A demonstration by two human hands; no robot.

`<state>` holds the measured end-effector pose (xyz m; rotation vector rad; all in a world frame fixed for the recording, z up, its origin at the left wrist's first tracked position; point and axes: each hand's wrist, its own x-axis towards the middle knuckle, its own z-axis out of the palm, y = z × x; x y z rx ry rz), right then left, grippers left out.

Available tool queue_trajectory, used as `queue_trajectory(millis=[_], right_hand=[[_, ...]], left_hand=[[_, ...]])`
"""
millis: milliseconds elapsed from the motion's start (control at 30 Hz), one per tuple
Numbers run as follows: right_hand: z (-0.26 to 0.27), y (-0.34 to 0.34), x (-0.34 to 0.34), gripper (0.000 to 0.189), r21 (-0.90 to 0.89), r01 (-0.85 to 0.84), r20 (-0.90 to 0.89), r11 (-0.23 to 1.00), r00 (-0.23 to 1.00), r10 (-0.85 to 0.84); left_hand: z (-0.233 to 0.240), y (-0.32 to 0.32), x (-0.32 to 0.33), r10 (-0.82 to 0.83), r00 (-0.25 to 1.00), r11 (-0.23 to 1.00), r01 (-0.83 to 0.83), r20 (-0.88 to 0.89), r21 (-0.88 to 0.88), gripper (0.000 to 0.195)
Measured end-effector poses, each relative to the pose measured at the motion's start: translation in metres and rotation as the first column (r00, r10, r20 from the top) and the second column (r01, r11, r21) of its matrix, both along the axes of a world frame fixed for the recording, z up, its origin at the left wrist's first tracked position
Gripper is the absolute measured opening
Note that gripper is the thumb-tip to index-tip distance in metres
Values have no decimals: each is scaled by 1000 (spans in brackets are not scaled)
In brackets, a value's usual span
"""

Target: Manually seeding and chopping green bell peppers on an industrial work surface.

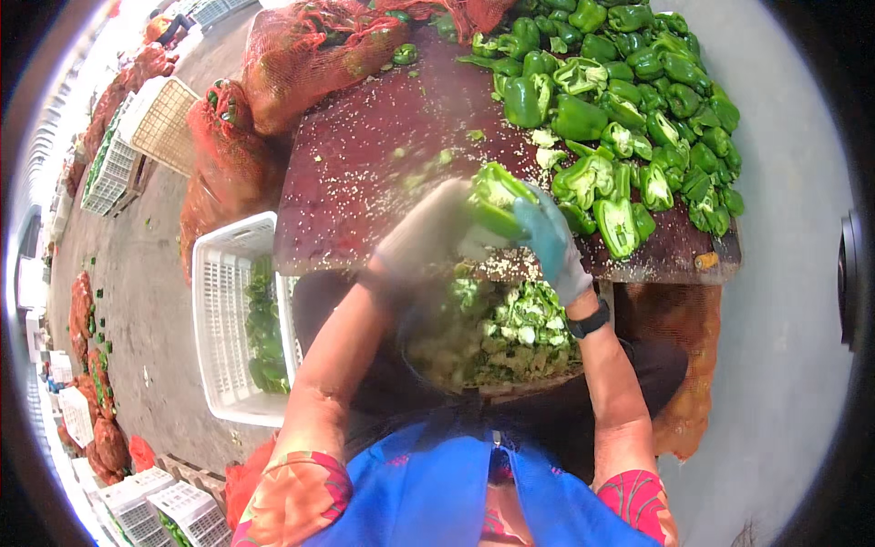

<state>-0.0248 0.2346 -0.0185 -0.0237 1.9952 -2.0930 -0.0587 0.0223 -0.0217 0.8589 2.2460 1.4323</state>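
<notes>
A split green bell pepper (pixel 497 198), its pale inside and seeds facing up, is held above the front part of a dark red tabletop (pixel 383 137). My right hand (pixel 550 236), in a teal and white glove with a dark wristband below it, grips the pepper from the right. My left hand (pixel 437 222), in a pale glove, is blurred against the pepper's left side; its fingers cannot be made out. Below the table edge, between my legs, a container holds pale green pepper cores and scraps (pixel 530 318). Loose seeds lie scattered over the tabletop.
Whole and split green peppers (pixel 615 89) are heaped at the table's right. Red mesh sacks (pixel 307 68) stand at the far left corner. A white plastic crate (pixel 236 403) with pepper pieces sits left of my knees. A yellow-orange object (pixel 705 260) lies near the right front edge.
</notes>
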Motion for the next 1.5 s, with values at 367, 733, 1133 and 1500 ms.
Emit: queue_trajectory(millis=[367,733,1133,1500], right_hand=[[-26,-13,2,60,565,319,-629,761,764,147],[-54,-12,-44,51,800,263,-409,539,896,170],[-63,-18,-70,49,969,141,-196,203,940,281],[-73,-29,-82,45,940,287,-322,185,925,202]], left_hand=[[-32,25,23,472,854,827,-515,219,225,72],[-61,42,7,537,821,809,-566,-193,-156,50],[-101,56,14,448,722,705,-648,-528,-288,27],[-106,43,36,552,688,731,-671,-471,-122,30]])
